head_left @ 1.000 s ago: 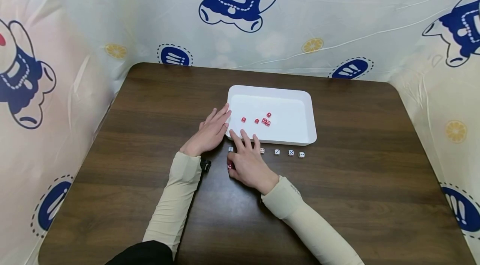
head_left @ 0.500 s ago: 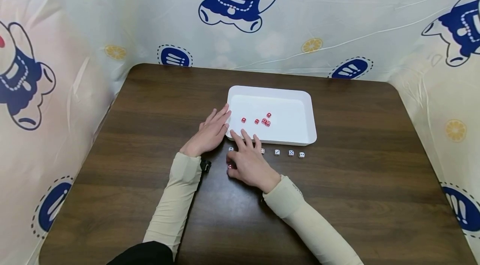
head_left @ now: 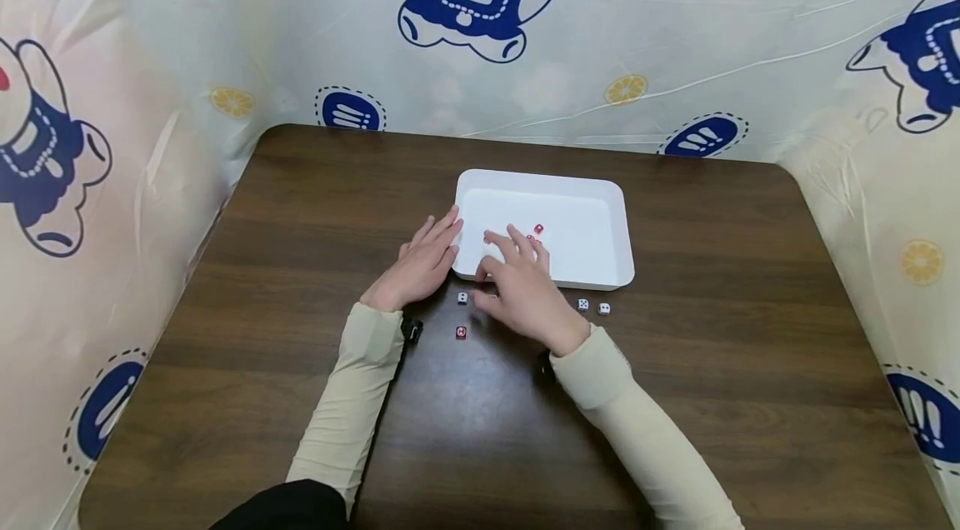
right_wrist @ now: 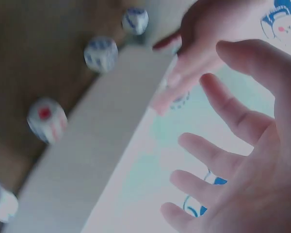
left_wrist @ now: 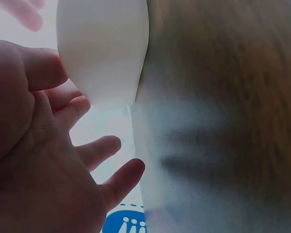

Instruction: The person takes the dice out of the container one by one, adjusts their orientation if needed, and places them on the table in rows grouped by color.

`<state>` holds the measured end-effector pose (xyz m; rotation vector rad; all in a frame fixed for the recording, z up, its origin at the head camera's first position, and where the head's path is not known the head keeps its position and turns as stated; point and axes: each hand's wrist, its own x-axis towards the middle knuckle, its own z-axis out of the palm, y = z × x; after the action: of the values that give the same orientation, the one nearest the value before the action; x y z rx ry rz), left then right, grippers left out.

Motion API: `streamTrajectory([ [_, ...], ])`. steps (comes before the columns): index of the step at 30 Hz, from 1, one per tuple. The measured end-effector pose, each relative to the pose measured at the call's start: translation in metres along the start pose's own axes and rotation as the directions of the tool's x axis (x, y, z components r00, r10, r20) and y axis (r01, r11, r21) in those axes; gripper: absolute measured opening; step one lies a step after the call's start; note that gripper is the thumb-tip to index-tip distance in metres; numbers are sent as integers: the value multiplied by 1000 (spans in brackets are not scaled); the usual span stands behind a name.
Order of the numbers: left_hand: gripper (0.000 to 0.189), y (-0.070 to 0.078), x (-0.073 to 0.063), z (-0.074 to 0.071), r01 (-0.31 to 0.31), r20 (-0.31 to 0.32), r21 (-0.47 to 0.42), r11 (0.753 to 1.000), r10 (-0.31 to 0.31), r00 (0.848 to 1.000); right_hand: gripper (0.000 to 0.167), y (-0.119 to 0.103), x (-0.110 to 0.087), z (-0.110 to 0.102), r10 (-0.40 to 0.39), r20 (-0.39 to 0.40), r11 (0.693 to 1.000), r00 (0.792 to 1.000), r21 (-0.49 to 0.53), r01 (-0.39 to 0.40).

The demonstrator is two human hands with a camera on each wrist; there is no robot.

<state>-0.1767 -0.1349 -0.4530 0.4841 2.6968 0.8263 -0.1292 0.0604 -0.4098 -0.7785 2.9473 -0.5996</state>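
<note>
My left hand (head_left: 415, 267) rests its fingers against the left end of a white tray (head_left: 585, 272); in the left wrist view they touch the tray's outer wall (left_wrist: 106, 53). Over the tray's front rim hovers my right hand (head_left: 528, 297), fingers spread and nothing between them, as the right wrist view also shows. Small red dice (head_left: 538, 228) lie in the tray, partly hidden by that hand. One red die (head_left: 461, 332) sits on the table in front, just below a white die (head_left: 462, 297). More white dice (head_left: 582, 305) line the tray's front, some covered by the right hand.
All this stands on a dark wooden table (head_left: 712, 347). A printed curtain (head_left: 525, 97) hangs behind it and along both sides.
My right hand has let go of the red die, leaving it on the table below the leftmost white die, and has moved up and right over the tray. The left hand stays put.
</note>
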Motion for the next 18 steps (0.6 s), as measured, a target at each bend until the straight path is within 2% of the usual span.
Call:
streamTrajectory([
  [4,53,0,-1,0,5,1,3,1000,-5,1000,16,7,9,-14,31,-51,999,998,14,-30],
  [8,53,0,0,0,8,-1,0,1000,-8,1000,16,17,20,-20,85,-61,996,995,40,-82],
  [18,52,0,-1,-1,-4,-18,5,1000,4,1000,17,31,44,-7,222,-10,975,975,33,-221],
])
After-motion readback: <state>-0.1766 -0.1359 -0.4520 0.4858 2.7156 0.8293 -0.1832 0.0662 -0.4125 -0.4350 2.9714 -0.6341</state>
